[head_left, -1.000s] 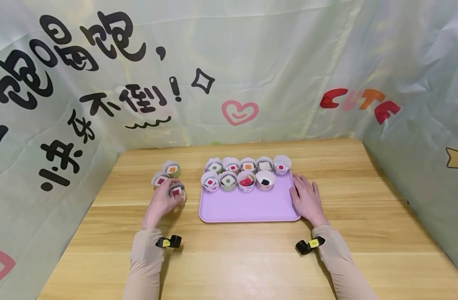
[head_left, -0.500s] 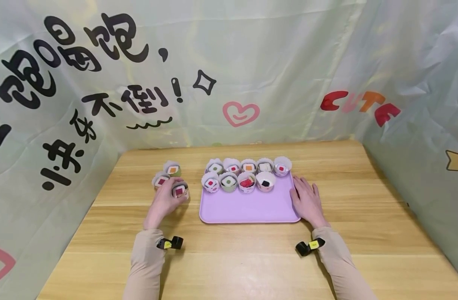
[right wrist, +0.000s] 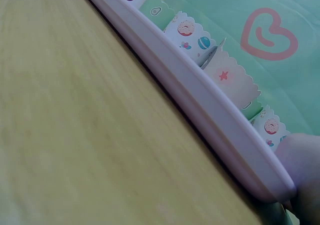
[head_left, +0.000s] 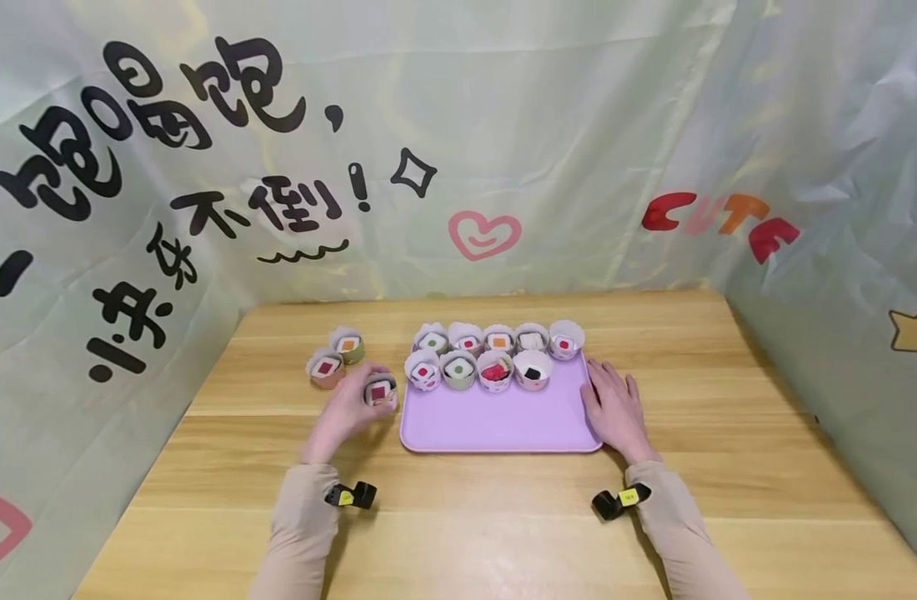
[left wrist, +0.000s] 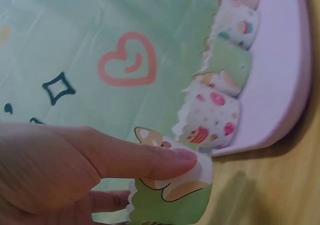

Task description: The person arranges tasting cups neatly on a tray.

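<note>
My left hand (head_left: 344, 414) pinches a paper baking cup (left wrist: 180, 197) between thumb and fingers, just left of the tray. Green with a cartoon animal on its side, the cup has a scalloped rim and holds a white piece with a dark red square centre. Its shadow falls on the wood below, apart from it. On the lilac tray (head_left: 503, 423), several filled paper cups (head_left: 458, 371) stand in two rows at the back. My right hand (head_left: 614, 408) lies with extended fingers along the tray's right edge; most of it is out of the right wrist view.
Two more filled cups, one with a dark red centre (head_left: 326, 368) and one with an orange centre (head_left: 348, 344), stand on the wooden table (head_left: 473, 525) left of the tray. A printed cloth backdrop (head_left: 563, 142) closes off the back and sides.
My left hand has carried the cup rightward from beside the two other cups to near the tray's left edge. My right hand stays at the tray's right edge.
</note>
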Available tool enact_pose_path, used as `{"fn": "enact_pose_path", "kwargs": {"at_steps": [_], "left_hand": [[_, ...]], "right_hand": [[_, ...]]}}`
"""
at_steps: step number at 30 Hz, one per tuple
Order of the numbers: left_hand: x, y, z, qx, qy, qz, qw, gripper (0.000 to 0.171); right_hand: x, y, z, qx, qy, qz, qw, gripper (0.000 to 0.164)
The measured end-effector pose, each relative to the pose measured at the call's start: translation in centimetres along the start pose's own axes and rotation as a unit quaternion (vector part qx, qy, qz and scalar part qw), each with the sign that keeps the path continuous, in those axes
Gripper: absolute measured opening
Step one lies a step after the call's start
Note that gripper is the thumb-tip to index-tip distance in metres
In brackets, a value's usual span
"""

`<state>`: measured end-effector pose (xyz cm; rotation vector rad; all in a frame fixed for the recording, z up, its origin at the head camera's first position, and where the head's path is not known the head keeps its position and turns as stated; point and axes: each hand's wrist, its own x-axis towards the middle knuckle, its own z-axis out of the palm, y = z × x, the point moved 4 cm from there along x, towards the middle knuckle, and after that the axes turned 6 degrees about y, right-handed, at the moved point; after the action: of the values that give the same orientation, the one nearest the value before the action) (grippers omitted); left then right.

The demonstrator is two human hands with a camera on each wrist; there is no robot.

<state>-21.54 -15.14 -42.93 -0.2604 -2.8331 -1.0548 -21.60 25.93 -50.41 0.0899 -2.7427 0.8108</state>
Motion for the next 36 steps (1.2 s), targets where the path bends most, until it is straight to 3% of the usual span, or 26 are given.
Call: {"fn": "enact_pose_path", "kwargs": {"at_steps": [9, 16, 36], "left_hand": [[0.0, 0.9, 1.9, 0.014, -0.036, 0.012, 0.9992, 0.052], [-0.2, 1.1, 2.0, 0.015, -0.036, 0.023, 0.9990, 0.054], [-0.4, 0.9, 2.0, 0.018, -0.031, 0.011, 0.9993, 0.054]], "right_hand": [[-0.1, -0.1, -0.1, 0.002, -0.004, 0.005, 1.000, 0.051], [-0.1, 0.1, 0.0, -0.001, -0.010, 0.008, 1.000, 0.051], [-0.1, 0.1, 0.1, -0.003, -0.006, 0.004, 1.000, 0.051]]}}
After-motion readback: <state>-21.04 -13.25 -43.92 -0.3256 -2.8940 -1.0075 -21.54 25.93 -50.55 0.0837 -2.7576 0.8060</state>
